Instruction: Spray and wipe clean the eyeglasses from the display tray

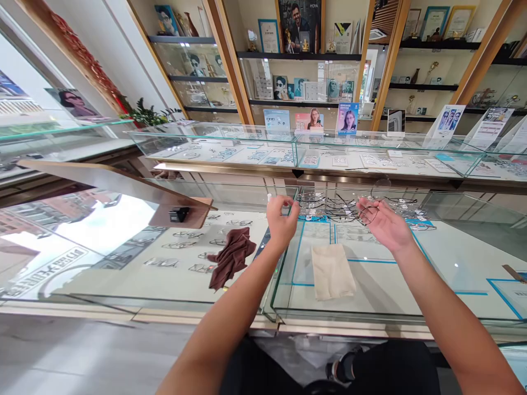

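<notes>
My right hand (385, 224) is over the right part of the glass counter, its fingers closed on a pair of thin dark-framed eyeglasses (369, 215). To its left, my left hand (283, 219) has thumb and forefinger curled together in a pinch; whether something thin is between them is too small to tell. A small white piece (269, 196) shows at the left hand's fingertips. Several eyeglasses (315, 206) with little white tags lie in a row behind and between the hands. Nearer me, a beige cloth (333, 271) lies flat on the glass.
A crumpled brown cloth (233, 255) rests on the left counter, above displayed spectacles (185, 244). A wood-backed tilted mirror or panel (181, 208) juts in from the left. Behind stands another glass display case (230, 164) with standing cards; shelves line the wall.
</notes>
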Available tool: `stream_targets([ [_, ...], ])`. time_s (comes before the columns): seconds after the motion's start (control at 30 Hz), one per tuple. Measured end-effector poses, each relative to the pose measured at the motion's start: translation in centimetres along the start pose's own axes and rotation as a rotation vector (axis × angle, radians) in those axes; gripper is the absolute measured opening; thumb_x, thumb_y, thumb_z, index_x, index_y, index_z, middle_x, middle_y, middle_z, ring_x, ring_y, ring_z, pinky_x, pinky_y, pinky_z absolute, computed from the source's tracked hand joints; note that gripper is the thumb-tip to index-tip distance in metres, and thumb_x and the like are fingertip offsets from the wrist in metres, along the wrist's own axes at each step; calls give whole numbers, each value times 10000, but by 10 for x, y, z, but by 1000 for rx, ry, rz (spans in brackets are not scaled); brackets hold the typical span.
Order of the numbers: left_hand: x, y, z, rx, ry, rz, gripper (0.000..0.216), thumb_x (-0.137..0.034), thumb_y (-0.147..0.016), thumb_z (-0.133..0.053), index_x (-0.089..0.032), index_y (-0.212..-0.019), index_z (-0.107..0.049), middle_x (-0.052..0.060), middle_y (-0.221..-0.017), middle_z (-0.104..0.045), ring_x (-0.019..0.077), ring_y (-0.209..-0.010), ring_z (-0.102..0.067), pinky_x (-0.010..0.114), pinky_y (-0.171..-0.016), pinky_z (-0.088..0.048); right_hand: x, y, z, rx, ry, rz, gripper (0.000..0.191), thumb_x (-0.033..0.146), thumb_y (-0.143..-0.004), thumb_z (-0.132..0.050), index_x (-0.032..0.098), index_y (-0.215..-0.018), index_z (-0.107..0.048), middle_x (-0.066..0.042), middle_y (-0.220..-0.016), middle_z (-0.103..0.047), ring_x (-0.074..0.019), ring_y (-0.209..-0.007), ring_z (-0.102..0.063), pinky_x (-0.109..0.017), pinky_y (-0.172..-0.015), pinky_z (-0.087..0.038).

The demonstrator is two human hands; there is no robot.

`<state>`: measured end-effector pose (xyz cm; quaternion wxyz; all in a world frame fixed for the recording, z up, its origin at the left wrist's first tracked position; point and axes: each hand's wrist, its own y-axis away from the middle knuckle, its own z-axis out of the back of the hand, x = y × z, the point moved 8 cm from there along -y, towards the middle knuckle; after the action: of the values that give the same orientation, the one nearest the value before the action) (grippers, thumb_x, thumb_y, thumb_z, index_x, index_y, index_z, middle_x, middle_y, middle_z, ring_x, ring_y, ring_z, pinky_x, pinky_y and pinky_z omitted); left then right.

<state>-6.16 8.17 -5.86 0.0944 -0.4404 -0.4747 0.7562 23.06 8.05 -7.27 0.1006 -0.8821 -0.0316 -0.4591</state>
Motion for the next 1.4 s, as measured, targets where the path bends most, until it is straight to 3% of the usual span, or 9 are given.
stream_targets([
  [0.1,41,-14,17,-142,3,241,156,-260,-868,-642,-220,-741,-560,6,-771,-611,185,-812,-546,327,-807,-417,10,-2,7,-14,12,41,282,424,-641,-966,304,-753,-737,34,-1071,-821,-179,-1088,-731,-311,-945,-571],
  [0.33,91,-24,35,-246,-12,426,252,-357,-993,-511,-211,-791,-556,35,-836,-615,192,-847,-565,351,-868,-435,18,-5,17,-35,20,71,279,423,-632,-973,307,-747,-746,41,-1054,-822,-161,-1073,-745,-277,-917,-592],
  [0.43,105,-20,32,-242,-8,481,167,-362,-983,-530,-201,-1003,-567,97,-1109,-650,213,-1019,-593,371,-956,-451,20,-6,17,-16,15,80,258,410,-655,-964,308,-756,-750,48,-1047,-822,-141,-1067,-746,-252,-915,-595],
  [0.57,124,-11,12,-87,10,563,533,-333,-837,-730,-218,-1300,-494,152,-1406,-567,256,-1234,-574,383,-1030,-463,21,-6,15,10,35,96,220,397,-693,-943,320,-765,-751,52,-1077,-816,-143,-1078,-743,-269,-955,-597],
  [0.83,149,8,-15,151,17,737,150,-257,-806,-669,-232,-903,-557,76,-923,-655,316,-1070,-641,447,-990,-464,23,-2,8,27,101,135,233,421,-683,-958,318,-781,-773,43,-1055,-810,-140,-1072,-729,-287,-992,-595],
  [0.97,129,-1,-17,150,135,718,135,-299,-854,-605,-239,-900,-493,24,-860,-575,231,-926,-594,377,-917,-469,28,2,3,17,127,187,231,422,-679,-960,317,-767,-774,27,-1013,-809,-165,-1069,-722,-353,-1052,-576],
  [1.13,66,-3,-41,319,459,672,265,-488,-867,-553,-236,-854,-472,9,-769,-512,177,-734,-534,338,-768,-478,25,10,-2,-46,218,222,251,424,-665,-967,315,-803,-790,-4,-921,-799,-239,-1069,-738,-484,-1139,-513],
  [1.3,-15,32,-69,744,967,742,740,-925,-842,-208,-242,-635,-405,7,-597,-375,170,-564,-436,366,-608,-416,-4,19,-17,-49,332,121,358,527,-626,-974,287,-796,-771,-23,-899,-810,-254,-1002,-750,-517,-1125,-494],
  [1.4,-44,53,-75,962,1122,801,813,-994,-779,-112,-245,-544,-325,-12,-516,-280,142,-494,-321,364,-563,-348,-23,24,-25,-32,392,63,386,571,-642,-950,269,-786,-758,-35,-927,-808,-253,-1004,-735,-470,-1061,-515],
])
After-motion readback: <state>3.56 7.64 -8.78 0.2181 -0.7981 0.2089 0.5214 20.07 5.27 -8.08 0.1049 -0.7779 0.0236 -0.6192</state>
